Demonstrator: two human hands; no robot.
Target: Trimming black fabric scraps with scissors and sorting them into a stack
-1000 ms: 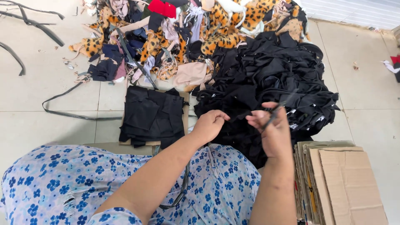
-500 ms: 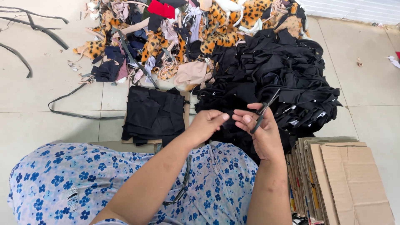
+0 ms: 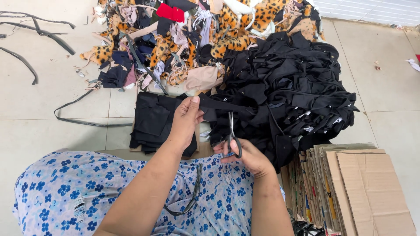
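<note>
Left hand (image 3: 186,124) has moved up, pinching a flat black fabric strip (image 3: 218,105); right hand (image 3: 245,155) grips scissors (image 3: 232,135).

From where I watch, the open room lies at nine and ten o'clock: bare floor tiles (image 3: 52,109), crossed only by a few thin dark strips (image 3: 83,121) lying flat. At twelve o'clock the heap of mixed scraps (image 3: 183,39), leopard print and pink among them, blocks the way. From one to three o'clock the big pile of black cloth (image 3: 288,87) rises and crowds right up against my right hand (image 3: 247,157) and its scissors (image 3: 232,135). At four o'clock stacked cardboard (image 3: 350,188) stands just beside that arm. The folded black stack (image 3: 153,120) sits under my left hand (image 3: 186,124). More bare tile opens at two o'clock, beyond the black pile.
</note>
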